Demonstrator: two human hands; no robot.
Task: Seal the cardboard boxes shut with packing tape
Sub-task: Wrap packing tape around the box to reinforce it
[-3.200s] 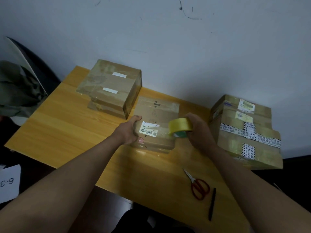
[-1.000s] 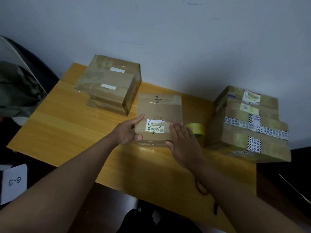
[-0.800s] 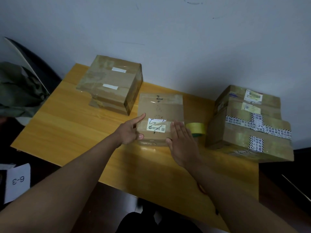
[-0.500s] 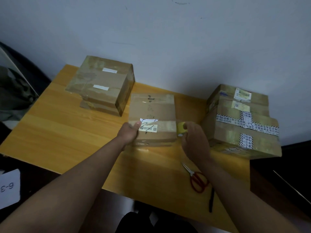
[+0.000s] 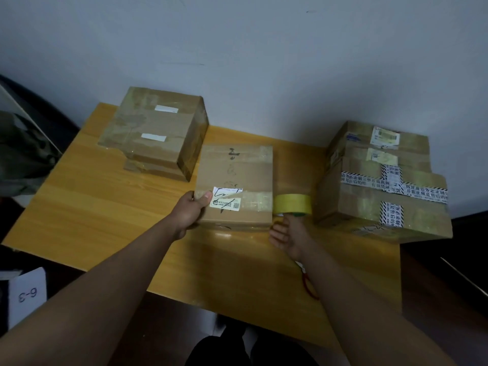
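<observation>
Your left hand (image 5: 190, 208) grips the flat brown cardboard box (image 5: 235, 186); right fingers (image 5: 286, 225) hold the yellow tape roll (image 5: 292, 204) just beyond them. Tape: light, sticky; hold its core

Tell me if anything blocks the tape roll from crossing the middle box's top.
Nothing visible blocks it. The tape roll sits beside the middle box, at the right hand; the left hand grips only the box's left edge.

Both forearms bare, no sleeves showing; dark trousers (image 5: 253, 350), apparently, below.
</observation>
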